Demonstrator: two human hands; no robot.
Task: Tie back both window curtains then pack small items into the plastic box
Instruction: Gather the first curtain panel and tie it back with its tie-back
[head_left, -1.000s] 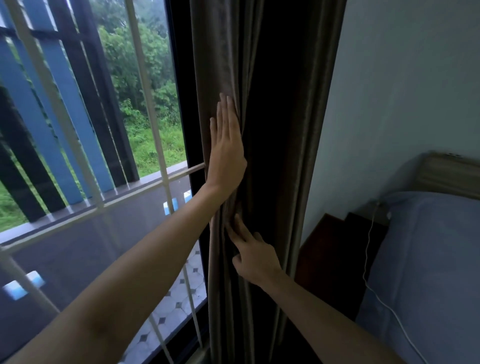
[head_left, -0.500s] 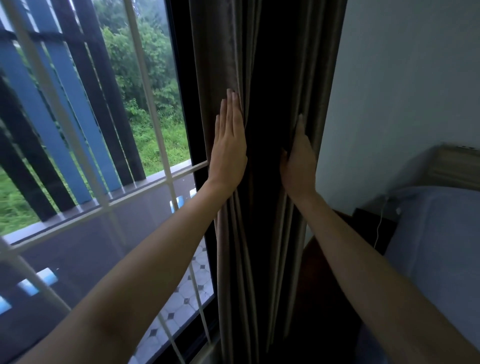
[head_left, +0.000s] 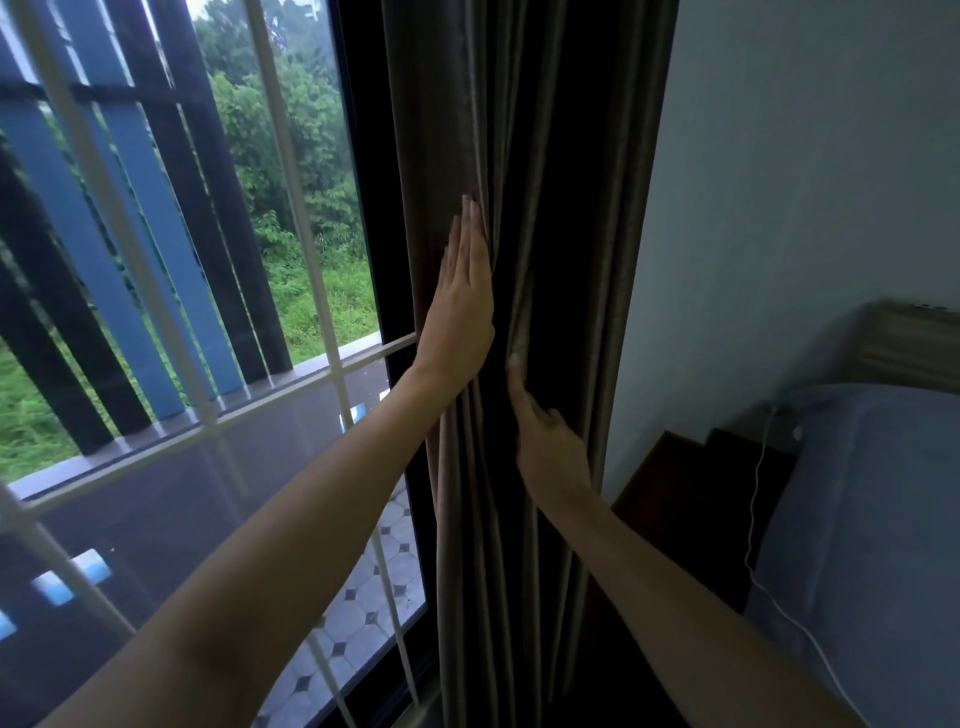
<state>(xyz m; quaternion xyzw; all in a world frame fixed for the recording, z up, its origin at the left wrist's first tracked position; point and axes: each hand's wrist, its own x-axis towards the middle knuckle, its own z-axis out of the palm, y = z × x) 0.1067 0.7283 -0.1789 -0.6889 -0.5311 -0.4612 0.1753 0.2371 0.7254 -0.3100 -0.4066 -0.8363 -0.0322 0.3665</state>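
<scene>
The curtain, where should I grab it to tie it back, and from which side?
Take the curtain mid-height, level with the left hand, wrapping from the window side. It already hangs bunched in narrow vertical folds there, so one grip can circle the bundle.

A white window grille (head_left: 291, 171) frames blue and black railing slats (head_left: 171, 291) and green trees (head_left: 291, 135) outside. At right, a white cable (head_left: 754, 525) trails beside a blue-sheeted bed (head_left: 872, 519) beneath a pale wall (head_left: 805, 182).

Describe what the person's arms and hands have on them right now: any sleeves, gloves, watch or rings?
Nothing is visible. Both forearms are bare as far as the frame shows, with no sleeves in view. The left hand and right hand show no gloves, watch or rings.
</scene>
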